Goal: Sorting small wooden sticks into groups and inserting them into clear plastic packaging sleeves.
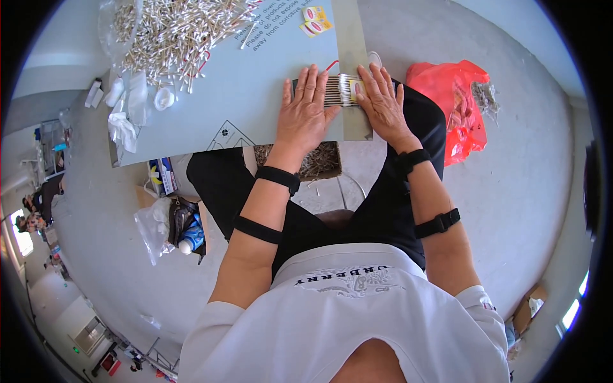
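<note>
Left hand (305, 115) and right hand (382, 102) pressed flat, fingers spread, on cotton swab row (340, 90); loose pile (182, 32) at 10 o'clock. Light, slippery, likely to scatter; best squeezed from both ends.

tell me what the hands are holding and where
Left hand and right hand press flat on a row of cotton swabs, one at each end; nothing is lifted.
</note>
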`<state>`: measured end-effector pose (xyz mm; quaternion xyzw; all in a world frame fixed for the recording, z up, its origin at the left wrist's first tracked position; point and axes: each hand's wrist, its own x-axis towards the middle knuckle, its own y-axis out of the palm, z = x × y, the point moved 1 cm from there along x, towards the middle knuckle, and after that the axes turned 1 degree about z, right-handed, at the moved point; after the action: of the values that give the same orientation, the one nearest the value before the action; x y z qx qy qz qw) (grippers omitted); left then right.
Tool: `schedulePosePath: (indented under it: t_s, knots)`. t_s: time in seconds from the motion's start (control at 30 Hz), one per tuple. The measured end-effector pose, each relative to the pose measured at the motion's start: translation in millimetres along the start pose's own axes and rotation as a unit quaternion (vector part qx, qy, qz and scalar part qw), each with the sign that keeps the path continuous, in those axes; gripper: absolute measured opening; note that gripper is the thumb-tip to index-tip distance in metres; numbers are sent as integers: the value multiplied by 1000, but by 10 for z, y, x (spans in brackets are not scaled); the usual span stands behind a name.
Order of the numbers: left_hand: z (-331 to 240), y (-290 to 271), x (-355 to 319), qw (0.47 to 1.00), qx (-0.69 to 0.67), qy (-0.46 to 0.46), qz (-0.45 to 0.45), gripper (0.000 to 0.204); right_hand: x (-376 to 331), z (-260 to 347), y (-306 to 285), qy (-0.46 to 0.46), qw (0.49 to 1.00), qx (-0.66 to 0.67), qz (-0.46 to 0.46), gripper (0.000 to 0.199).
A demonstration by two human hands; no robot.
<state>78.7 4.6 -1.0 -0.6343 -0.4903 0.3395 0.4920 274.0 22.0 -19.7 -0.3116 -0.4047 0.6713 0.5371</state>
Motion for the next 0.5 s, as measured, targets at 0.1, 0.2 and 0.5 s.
schedulePosePath:
  t_s: [0.1,0.2,0.5]
  knots:
    - [-40,14,4,1000,-2,4,-5,69,4,8,4,1,1000,12,1,55]
    - [-111,40,14,1000,-11,1,-13,69,12,12,2,1,1000,14,3,55]
    - [-131,88,100,972,-201,-15,-121,63,39,-144,76,87,904,315,-277,48]
